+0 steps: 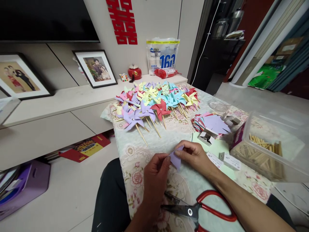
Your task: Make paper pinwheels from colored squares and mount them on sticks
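My left hand [155,175] and my right hand [195,156] both pinch one small purple paper piece [175,159] over the floral tablecloth [135,154]. Beyond them lies a heap of finished paper pinwheels [156,103] on wooden sticks, in purple, red, blue, yellow and pink. To the right of my hands sits a stack of cut coloured paper squares [212,124] with a purple one on top. Red-handled scissors [205,209] lie on the cloth just under my wrists.
A clear plastic box of wooden sticks [263,151] stands at the right. Small white boxes [229,160] and a binder clip [206,137] lie near the paper stack. A low cabinet [60,109] with framed photos runs along the left. A purple bin [26,187] sits on the floor.
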A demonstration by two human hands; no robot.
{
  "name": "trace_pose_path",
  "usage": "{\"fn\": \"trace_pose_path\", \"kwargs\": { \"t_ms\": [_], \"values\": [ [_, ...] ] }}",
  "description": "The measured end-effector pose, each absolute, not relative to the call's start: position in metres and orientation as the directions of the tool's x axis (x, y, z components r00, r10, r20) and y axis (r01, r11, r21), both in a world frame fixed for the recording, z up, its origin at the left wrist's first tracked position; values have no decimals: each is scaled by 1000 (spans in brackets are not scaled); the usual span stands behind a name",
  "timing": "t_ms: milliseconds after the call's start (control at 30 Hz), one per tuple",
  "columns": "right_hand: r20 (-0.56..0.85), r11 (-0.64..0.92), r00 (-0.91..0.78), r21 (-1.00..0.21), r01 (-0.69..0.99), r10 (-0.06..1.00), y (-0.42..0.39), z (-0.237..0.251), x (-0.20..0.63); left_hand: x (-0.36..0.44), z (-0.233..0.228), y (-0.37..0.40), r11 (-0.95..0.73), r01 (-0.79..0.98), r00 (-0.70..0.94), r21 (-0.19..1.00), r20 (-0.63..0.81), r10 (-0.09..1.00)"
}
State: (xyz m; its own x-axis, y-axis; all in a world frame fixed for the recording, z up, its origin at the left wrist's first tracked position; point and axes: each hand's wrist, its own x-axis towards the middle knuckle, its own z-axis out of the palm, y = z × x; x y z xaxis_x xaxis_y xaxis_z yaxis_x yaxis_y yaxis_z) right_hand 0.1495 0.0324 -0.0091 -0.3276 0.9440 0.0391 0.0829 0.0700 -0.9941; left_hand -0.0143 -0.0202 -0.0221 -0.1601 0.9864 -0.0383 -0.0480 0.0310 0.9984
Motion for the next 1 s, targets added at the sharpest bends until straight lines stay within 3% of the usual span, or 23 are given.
{"fn": "trace_pose_path", "kwargs": {
  "t_ms": [267, 400, 533, 667, 767, 900, 1000],
  "values": [
    [306, 318, -219, -948, 18, 926, 26, 10, 150, -15, -20, -26, -40, -46, -233, 998, 28, 972],
    [220, 207, -187, -975, -84, 958, 5, 11, 142, -14, -14, -41, -70, -105, -193, 992, 48, 980],
    [26, 3, -174, -992, -128, 984, -27, 7, 136, -18, -5, -62, 55, -290, -75, 955, -80, 994],
    [-73, -83, -176, -995, -52, 982, -58, 8, 135, -29, 6, -80, 206, -479, -50, 853, -261, 964],
    [-80, -86, -114, -995, -47, 990, -75, 11, 131, -29, 12, -91, 270, -622, -19, 735, -359, 933],
    [-45, -57, -110, -993, -107, 993, -91, 16, 124, -20, 12, -102, 268, -687, 15, 676, -355, 935],
    [20, 29, -166, -998, 49, 986, -101, 23, 133, -20, 10, -104, 273, -710, 35, 649, -354, 935]
  ]
}}
